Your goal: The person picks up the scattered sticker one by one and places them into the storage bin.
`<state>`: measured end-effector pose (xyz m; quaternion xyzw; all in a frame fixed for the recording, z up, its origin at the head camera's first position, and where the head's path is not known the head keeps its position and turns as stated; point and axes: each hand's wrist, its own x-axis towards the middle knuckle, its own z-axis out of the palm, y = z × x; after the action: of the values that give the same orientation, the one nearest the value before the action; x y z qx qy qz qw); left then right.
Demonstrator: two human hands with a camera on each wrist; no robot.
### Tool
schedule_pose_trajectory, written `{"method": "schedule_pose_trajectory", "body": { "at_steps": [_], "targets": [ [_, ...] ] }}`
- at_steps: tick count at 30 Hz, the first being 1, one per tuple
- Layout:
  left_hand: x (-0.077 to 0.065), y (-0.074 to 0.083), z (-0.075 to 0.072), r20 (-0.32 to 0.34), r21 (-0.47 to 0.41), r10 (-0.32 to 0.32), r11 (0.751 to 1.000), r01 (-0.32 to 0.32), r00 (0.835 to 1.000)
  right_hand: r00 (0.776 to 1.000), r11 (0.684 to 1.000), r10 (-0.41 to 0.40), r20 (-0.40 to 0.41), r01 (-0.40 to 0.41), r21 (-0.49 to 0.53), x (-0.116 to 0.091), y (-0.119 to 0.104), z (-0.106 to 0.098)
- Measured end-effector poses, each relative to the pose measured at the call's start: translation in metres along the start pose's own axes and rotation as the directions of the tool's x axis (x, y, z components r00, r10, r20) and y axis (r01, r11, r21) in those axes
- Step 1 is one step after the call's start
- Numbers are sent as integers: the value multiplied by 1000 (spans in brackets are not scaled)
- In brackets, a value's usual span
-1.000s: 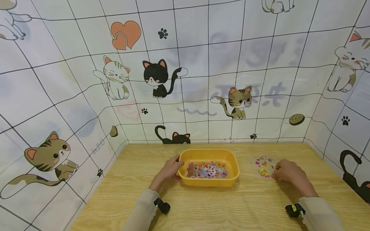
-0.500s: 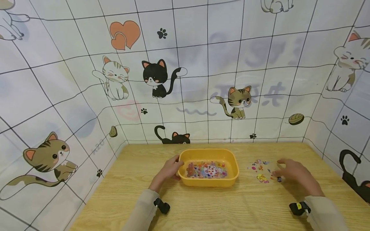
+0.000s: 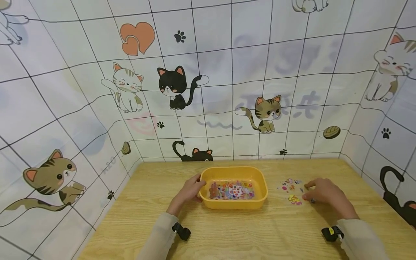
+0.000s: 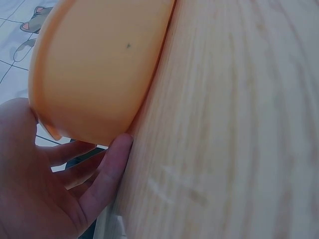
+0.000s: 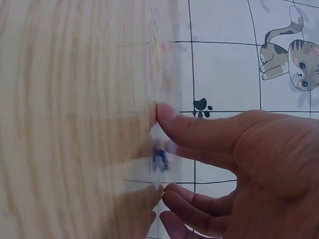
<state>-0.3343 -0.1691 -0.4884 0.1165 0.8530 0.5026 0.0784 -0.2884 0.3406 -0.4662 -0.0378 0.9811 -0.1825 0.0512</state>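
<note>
A yellow plastic basin (image 3: 233, 204) stands on the wooden table, with a colourful sticker sheet (image 3: 235, 190) showing a brown bear and a white animal lying inside. My left hand (image 3: 191, 188) grips its left end, thumb over the rim; in the left wrist view the fingers (image 4: 107, 169) bear against the outer wall. To the right lies a clear sheet with small stickers (image 3: 294, 199). My right hand (image 3: 323, 191) is over that sheet's right edge, thumb and forefinger apart. In the right wrist view the thumb (image 5: 172, 119) touches the sheet, with a blue sticker (image 5: 160, 158) between thumb and lower fingers.
The wooden table (image 3: 227, 234) runs up to a white cloth backdrop (image 3: 214, 86) with a grid and cartoon cats, which also closes in both sides. Black cameras sit on both wrists, such as the right wrist camera (image 3: 331, 234).
The clear sticker sheet has shifted slightly left and towards me. My right hand drew off it, then came back to its right edge. The left hand and basin have stayed put.
</note>
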Motion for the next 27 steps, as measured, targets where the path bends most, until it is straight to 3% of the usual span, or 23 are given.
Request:
{"method": "schedule_pose_trajectory", "body": {
  "at_steps": [10,16,22,27],
  "targets": [
    [0,0,-1,-4,-5,4,1000,-4,1000,999,998,33,-39,-30,54,-4,-8,-3],
    [0,0,-1,-2,-6,4,1000,-4,1000,998,979,61,-19,-56,194,-4,-6,-2],
    [0,-1,-1,2,-4,6,1000,-6,1000,999,951,20,-48,-4,310,-1,-1,0],
    [1,-1,-1,-2,-1,11,1000,-11,1000,996,945,1,-89,28,325,2,0,-2]
  ]
}}
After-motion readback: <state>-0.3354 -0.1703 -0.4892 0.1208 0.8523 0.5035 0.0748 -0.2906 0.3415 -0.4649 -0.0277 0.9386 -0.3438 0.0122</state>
